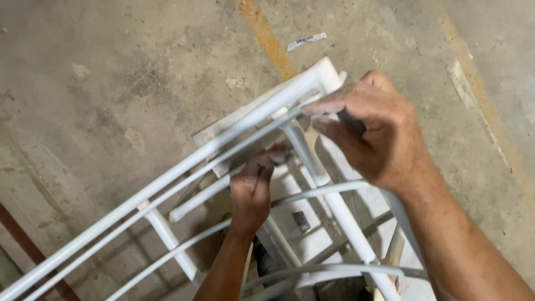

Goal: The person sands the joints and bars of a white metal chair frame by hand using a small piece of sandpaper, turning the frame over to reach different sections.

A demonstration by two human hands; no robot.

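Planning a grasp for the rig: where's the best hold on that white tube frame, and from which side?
Grip the white tube frame on its long top rail, mid-span, from above. The rail is bare, straight and round there, so fingers would likely wrap it. The corner is taken: the right hand pinches a dark tool against it, and the left hand reaches up between the lower bars.

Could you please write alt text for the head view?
Two hands work on a white metal frame over a concrete floor: the right hand pinches a dark tool at its corner, the left hand reaches under the bars.
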